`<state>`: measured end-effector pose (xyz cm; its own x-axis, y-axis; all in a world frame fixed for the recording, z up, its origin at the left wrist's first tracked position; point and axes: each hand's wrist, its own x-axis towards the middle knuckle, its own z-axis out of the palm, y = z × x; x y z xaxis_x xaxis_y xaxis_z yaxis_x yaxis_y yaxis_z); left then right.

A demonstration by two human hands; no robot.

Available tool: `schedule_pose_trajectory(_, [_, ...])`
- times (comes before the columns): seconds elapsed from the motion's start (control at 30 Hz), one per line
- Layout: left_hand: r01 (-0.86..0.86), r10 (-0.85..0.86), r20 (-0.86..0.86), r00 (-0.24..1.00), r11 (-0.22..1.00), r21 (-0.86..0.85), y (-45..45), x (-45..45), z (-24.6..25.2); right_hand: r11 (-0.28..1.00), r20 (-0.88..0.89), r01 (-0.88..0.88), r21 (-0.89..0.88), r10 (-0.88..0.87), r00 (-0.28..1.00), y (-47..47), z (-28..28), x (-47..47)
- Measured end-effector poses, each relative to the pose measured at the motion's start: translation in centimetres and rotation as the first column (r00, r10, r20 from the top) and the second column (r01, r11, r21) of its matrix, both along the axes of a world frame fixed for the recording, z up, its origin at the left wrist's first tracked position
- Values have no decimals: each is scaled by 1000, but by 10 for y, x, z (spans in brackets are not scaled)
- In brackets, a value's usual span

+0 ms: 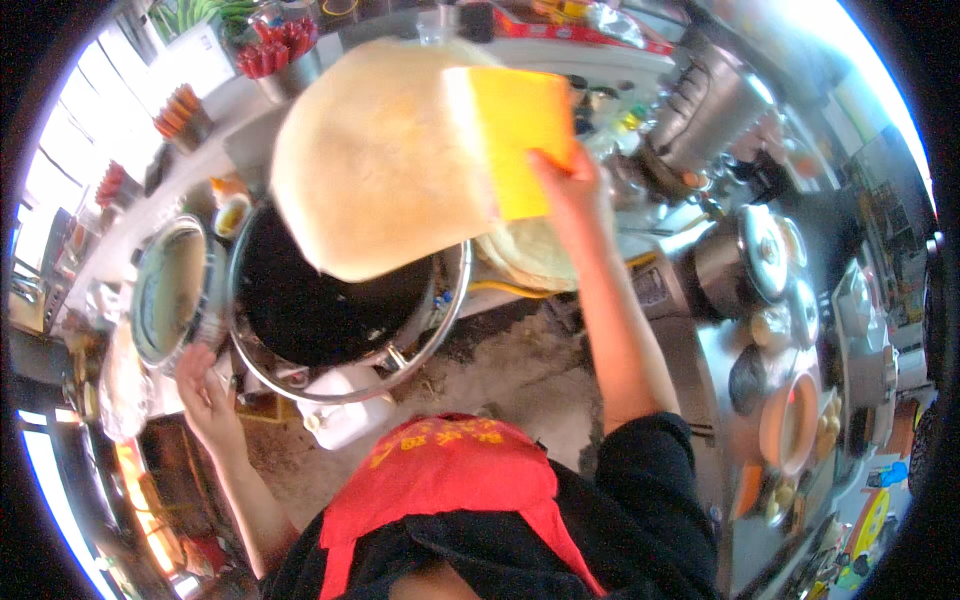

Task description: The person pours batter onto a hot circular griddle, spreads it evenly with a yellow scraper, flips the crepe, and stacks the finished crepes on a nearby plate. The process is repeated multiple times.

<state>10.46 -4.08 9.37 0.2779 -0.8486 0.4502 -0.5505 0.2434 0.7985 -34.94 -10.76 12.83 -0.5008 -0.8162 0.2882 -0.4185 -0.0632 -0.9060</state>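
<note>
My right hand (576,187) grips a flat yellow scraper (517,135). A large, thin, pale pancake (382,157) hangs out to the left from the scraper's edge, blurred by motion. Beneath it lies a round black griddle (330,322) with a metal rim, its far part hidden by the pancake. More round, pale pancakes (532,259) lie right of the griddle, partly covered by my right arm. My left hand (202,386) holds nothing I can see, its fingers loosely apart, just below a bowl of pale batter (172,296).
Behind the griddle, a counter carries metal cups of red-wrapped sausages (277,52) and orange sticks (180,116). To the right stand a tall steel pot (705,105), a lidded pot (739,259) and an orange bowl (791,424). A white plastic jug (349,416) sits under the griddle's near rim.
</note>
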Motion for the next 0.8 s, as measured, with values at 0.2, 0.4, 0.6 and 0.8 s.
schedule_pose_trajectory(0.2, [69, -88, 65, 994, 965, 252, 21, 3, -62, 955, 768, 190, -229, 57, 638, 2, -124, -138])
schedule_pose_trajectory(0.4, [58, -172, 484, 858, 969, 242, 34, -39, -57, 911, 928, 407, -59, -100, 359, 17, -304, -169])
schedule_pose_trajectory(0.6, [-26, -102, 417, 903, 957, 290, 52, -49, -54, 886, 901, 389, 252, -362, 239, 47, -347, -146])
schedule_pose_trajectory(0.8, [73, 172, -718, 674, 952, 297, 17, 49, -69, 961, 463, 274, 19, -252, 850, 70, -229, -87])
